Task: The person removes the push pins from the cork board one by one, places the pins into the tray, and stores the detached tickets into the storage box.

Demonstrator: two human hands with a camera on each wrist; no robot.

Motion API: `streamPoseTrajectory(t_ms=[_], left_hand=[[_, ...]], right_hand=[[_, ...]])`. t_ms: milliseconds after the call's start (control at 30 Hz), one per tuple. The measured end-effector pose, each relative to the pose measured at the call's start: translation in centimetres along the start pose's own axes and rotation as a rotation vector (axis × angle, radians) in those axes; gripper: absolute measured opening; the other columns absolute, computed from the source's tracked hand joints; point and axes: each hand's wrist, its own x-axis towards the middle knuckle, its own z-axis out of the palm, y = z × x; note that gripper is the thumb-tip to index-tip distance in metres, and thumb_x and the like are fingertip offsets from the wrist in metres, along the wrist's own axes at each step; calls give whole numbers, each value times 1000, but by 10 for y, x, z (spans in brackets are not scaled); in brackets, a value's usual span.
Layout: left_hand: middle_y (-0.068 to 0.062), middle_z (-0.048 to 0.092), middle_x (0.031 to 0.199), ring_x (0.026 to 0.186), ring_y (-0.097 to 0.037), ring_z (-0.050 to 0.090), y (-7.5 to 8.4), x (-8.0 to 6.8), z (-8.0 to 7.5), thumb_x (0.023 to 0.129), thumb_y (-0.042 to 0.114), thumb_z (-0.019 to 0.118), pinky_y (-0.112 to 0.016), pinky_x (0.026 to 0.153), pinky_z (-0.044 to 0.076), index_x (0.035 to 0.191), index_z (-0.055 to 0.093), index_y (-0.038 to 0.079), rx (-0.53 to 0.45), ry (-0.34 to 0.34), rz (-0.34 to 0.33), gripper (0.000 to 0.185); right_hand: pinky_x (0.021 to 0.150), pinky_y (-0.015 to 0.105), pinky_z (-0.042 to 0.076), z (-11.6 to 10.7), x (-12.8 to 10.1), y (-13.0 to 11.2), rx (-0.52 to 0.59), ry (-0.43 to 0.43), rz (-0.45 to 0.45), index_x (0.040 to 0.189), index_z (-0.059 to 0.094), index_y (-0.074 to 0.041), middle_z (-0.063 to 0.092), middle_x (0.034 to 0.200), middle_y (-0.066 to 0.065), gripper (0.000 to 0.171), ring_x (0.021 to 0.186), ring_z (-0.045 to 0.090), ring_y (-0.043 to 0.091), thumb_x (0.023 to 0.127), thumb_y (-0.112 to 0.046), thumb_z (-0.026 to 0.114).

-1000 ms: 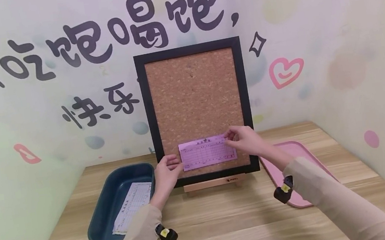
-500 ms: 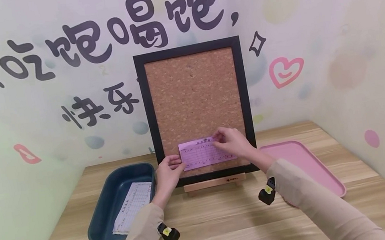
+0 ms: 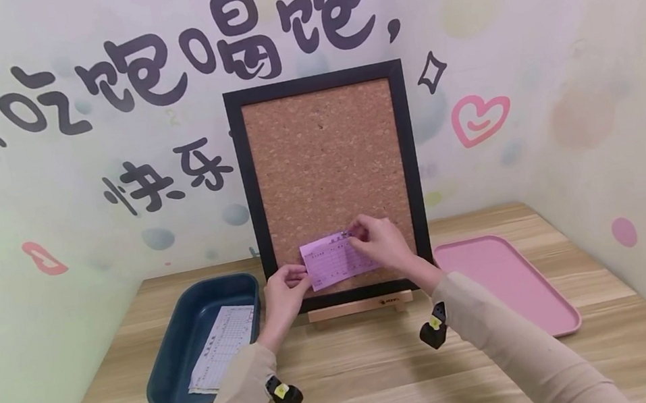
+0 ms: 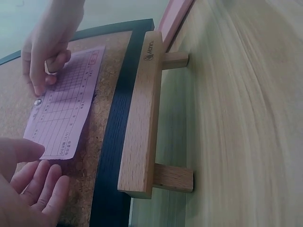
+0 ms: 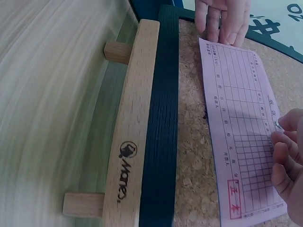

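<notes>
A pink receipt slip (image 3: 337, 264) with printed grid lines hangs on the lower part of a black-framed cork board (image 3: 324, 160). My left hand (image 3: 286, 295) pinches the slip's left edge, thumb in front, as the left wrist view shows. My right hand (image 3: 383, 241) is at the slip's top edge, fingers curled and fingertips at a small shiny metal clip (image 4: 38, 101). Those fingers partly hide the clip. The right half of the slip is behind my right hand in the head view.
A wooden easel ledge (image 3: 361, 307) supports the board on the wood-grain table (image 3: 372, 386). At left stands a dark blue bin (image 3: 166, 358) with white printed slips (image 3: 226, 347) inside. A pink tray (image 3: 512, 285) lies at right. The patterned wall (image 3: 166, 127) rises behind.
My right hand has moved left along the slip's top edge to the metal clip. The slip's left end has dipped slightly. My left hand has shifted a little rightward onto its edge.
</notes>
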Motion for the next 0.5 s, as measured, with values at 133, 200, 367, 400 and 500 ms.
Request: streamPoseTrajectory(t_ms=[133, 200, 367, 400, 500], left_hand=[[-13, 66, 84, 75, -21, 62, -1, 0, 2, 78, 5, 66, -27, 64, 53, 92, 65, -1, 2, -11, -5, 14], [-13, 66, 84, 75, -22, 62, -1, -1, 3, 78, 4, 65, -28, 65, 53, 91, 65, -2, 2, -10, -3, 14], [-14, 66, 83, 73, -22, 62, -2, 0, 6, 77, 3, 65, -26, 62, 52, 89, 64, -3, -4, -14, 4, 14], [-14, 65, 82, 72, -22, 61, -2, 0, 6, 77, 3, 65, -26, 62, 52, 89, 64, -4, -5, -18, 4, 14], [-15, 65, 82, 71, -22, 61, -4, 0, 6, 78, 3, 65, -25, 61, 52, 89, 63, -5, -6, -33, 18, 13]], right_hand=[[76, 37, 42, 5, -1, 1, -16, 39, -13, 91, 65, -8, 63, 71, -1, 11, 59, 51, 11, 82, -13, 64], [68, 32, 43, 7, -1, 1, -19, 57, -17, 90, 65, -7, 62, 70, -1, 10, 58, 50, 11, 81, -13, 64], [49, 22, 40, 11, 0, -2, -23, 109, -18, 87, 65, -7, 61, 68, 0, 7, 56, 49, 9, 81, -11, 63], [49, 22, 40, 12, 0, -3, -28, 121, -18, 86, 65, -7, 61, 68, 0, 7, 55, 49, 9, 81, -11, 63], [47, 21, 39, 14, 0, -5, -44, 154, -12, 84, 64, -7, 60, 66, 0, 5, 54, 48, 9, 81, -10, 62]])
